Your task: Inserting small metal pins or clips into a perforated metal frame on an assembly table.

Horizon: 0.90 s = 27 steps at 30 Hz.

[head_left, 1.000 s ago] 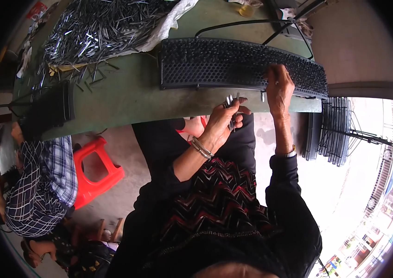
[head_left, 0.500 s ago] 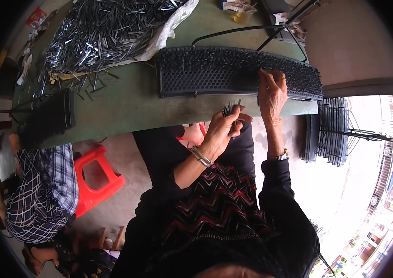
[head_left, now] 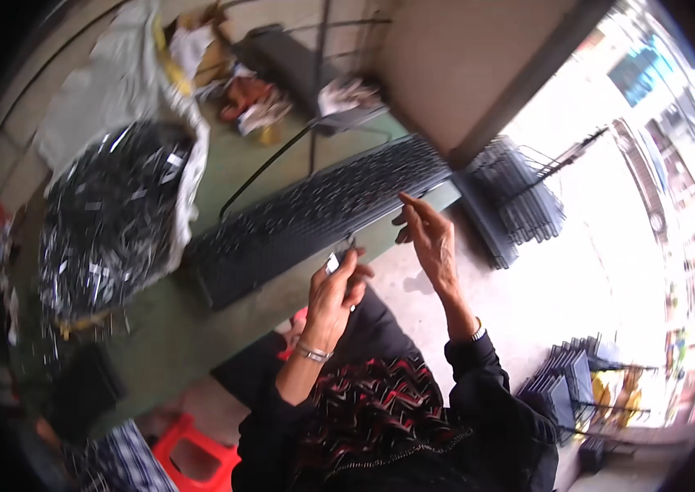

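My left hand (head_left: 332,307) is closed around a small bunch of thin metal strips (head_left: 333,263), whose shiny ends stick out past the thumb. Just above the table's front edge, it stays short of a long black perforated rack (head_left: 232,277). Dark strips stand close together over the rack's far part; blur hides its holes. My right hand (head_left: 432,244) hovers off the rack's near right side, fingers loosely bent and apart, with nothing visible between them.
A heap of dark metal strips (head_left: 113,213) lies in a white sack (head_left: 105,90) on the green table (head_left: 171,328). Similar racks (head_left: 511,189) stand stacked beyond the right end, others (head_left: 560,385) lower right. A red stool (head_left: 200,455) and a person's checked clothing (head_left: 118,463) are at lower left.
The whole view has swung, so the table now slants. My right hand has come away from the rack's surface toward the near side. The left still grips its strips.
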Motion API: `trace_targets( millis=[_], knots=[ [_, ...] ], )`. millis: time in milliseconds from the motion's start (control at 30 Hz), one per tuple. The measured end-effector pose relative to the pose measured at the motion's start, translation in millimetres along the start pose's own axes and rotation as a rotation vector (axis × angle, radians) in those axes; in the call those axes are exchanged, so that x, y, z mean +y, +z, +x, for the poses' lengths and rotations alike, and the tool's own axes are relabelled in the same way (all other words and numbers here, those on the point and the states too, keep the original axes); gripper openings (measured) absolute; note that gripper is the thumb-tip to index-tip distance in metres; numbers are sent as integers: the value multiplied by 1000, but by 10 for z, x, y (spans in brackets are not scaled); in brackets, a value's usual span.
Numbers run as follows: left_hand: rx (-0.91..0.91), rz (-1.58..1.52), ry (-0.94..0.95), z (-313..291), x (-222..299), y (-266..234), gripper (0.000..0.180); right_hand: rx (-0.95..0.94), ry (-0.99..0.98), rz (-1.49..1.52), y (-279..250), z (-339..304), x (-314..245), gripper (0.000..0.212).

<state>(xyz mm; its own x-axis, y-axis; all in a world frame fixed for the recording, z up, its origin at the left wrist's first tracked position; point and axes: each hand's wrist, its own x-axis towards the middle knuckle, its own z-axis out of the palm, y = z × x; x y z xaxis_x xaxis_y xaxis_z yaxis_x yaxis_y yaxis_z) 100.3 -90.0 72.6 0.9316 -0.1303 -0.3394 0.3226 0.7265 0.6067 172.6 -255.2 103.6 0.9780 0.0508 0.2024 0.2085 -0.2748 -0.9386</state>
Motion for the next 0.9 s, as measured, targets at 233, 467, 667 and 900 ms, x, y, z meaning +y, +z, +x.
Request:
trace_targets(
  millis=[233, 467, 667, 900],
  knots=[
    [-163, 122, -241, 83, -295, 3, 26, 650, -157, -215, -2112, 234, -849, 57],
    [-205, 50, -371, 387, -446, 96, 20, 1084, -567, -134, -3322, -90, -1672, 46],
    [-167, -126, -254, 328, -296, 226, 17, 780, -435, -105, -1460, -515, -777, 39],
    [-307, -588, -294, 220, -280, 178, 23, 225, -528, 36, 467, -739, -211, 45]
  ],
)
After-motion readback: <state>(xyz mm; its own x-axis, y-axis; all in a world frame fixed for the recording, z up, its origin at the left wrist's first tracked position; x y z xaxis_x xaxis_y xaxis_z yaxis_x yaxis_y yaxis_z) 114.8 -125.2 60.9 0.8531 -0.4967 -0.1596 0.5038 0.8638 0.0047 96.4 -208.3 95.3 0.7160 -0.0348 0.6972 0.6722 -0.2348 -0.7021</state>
